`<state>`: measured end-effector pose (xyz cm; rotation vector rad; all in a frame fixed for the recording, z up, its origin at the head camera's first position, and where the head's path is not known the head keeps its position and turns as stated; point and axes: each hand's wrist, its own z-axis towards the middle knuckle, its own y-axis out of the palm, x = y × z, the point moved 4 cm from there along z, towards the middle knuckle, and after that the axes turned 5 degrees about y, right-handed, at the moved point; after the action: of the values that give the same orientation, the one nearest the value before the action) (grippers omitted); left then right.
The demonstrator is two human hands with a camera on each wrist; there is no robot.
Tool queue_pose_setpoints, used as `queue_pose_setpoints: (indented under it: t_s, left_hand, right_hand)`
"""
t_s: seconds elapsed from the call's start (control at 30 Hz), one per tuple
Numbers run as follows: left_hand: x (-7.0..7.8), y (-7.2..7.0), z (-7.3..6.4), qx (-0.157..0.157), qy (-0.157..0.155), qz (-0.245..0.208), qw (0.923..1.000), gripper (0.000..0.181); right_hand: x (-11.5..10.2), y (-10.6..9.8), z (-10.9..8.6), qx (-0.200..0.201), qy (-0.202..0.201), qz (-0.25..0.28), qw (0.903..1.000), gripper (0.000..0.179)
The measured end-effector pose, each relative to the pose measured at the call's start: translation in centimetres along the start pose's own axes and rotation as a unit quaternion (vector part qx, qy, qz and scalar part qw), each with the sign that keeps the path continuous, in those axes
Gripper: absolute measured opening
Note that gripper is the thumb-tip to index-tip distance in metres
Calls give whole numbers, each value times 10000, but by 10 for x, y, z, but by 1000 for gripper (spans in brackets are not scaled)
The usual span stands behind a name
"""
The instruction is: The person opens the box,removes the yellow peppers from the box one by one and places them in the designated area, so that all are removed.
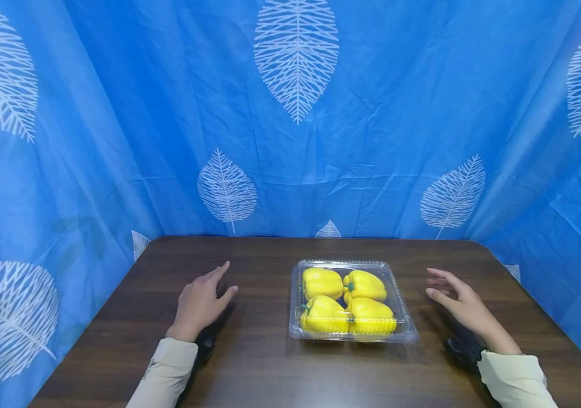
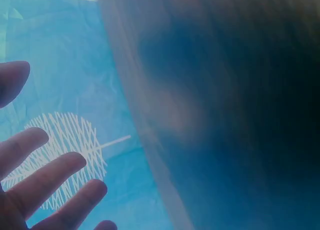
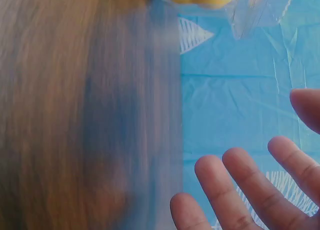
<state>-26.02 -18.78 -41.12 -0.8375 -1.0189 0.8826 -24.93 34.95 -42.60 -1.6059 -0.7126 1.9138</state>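
A clear plastic clamshell box [image 1: 406, 328] stands on the table, right of the middle in the head view, with several yellow bell peppers [image 1: 323, 315] inside. My left hand [image 1: 199, 303] is out to the left of the box, fingers spread and relaxed, holding nothing. To the right of the box my right hand [image 1: 458, 300] is apart from it, fingers extended toward it and nothing in them. The right wrist view catches a corner of the box [image 3: 255, 15] and some yellow at the top, beyond my right fingers [image 3: 215, 177]. Only the hand's fingers [image 2: 50, 180], table and curtain appear in the left wrist view.
The dark brown wooden table [image 1: 259, 362] has its far edge against a blue curtain [image 1: 372, 113] printed with white leaves. The curtain also runs along the left and right sides. A dark wrist device [image 1: 466, 351] is strapped below my right hand.
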Motion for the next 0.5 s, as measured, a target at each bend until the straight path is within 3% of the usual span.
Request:
queue_pose_setpoints:
  t_s: [0.23, 0.5]
  left_hand:
    - [8, 5, 1, -294, -96, -834, 9960, 64]
    - [21, 13, 1, -507, -45, -1783, 9827, 60]
  right_hand:
    - [0, 6, 1, -371, 5, 797, 9961, 50]
    - [-2, 14, 5, -1051, 217, 1896, 9760, 54]
